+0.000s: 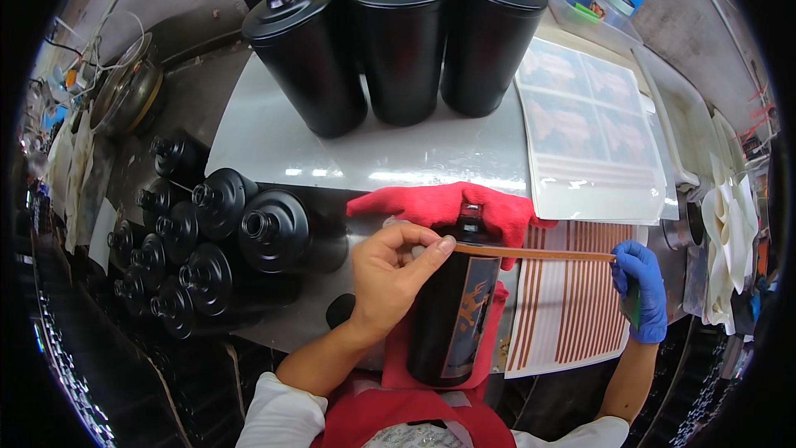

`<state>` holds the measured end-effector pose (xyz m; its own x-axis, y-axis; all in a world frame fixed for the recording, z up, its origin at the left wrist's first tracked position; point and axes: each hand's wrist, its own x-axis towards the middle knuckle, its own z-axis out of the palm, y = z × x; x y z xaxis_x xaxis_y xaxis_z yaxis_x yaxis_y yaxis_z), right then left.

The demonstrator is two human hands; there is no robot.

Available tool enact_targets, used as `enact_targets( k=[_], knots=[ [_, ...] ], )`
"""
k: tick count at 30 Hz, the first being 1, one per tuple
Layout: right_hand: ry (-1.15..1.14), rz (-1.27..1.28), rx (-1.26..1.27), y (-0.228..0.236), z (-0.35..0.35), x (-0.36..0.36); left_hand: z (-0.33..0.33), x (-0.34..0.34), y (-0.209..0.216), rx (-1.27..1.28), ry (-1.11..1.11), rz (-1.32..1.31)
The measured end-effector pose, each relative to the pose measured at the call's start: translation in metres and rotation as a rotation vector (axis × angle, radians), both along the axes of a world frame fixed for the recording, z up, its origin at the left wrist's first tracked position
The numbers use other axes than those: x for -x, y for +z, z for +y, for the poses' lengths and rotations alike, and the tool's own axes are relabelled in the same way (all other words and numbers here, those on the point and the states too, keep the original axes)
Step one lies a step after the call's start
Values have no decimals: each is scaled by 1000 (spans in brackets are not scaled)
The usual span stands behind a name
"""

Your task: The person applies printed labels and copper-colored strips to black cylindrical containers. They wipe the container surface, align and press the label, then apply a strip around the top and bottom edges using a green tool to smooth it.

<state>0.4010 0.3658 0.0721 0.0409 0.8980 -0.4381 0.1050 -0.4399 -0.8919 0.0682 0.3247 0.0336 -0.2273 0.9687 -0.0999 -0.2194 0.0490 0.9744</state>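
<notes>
A black glass bottle (433, 328) lies on a red cloth (406, 204) in front of me, its neck pointing away. A dark picture panel with an orange figure (473, 303) shows on its side. A thin brown strip (551, 255) stretches from the bottle's shoulder out to the right. My bare left hand (390, 278) is closed, thumb and finger pinching the strip's left end at the bottle. In a blue glove, my right hand (643, 286) pinches the other end. A green flat piece (633, 305) shows under its fingers, mostly hidden.
Several black bottles (398, 41) stand at the table's back; more (211, 274) are grouped at the left. On the right lie a sheet of brown strips (572, 315) and clear-covered printed sheets (589, 124). A clear plastic box (593, 12) sits at the back right.
</notes>
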Motion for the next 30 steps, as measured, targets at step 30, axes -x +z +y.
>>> enact_targets(
  k=[30],
  knots=[
    [98, 70, 60, -34, 5, 1, -3, -19, -18, 40, 147, -484]
  ],
)
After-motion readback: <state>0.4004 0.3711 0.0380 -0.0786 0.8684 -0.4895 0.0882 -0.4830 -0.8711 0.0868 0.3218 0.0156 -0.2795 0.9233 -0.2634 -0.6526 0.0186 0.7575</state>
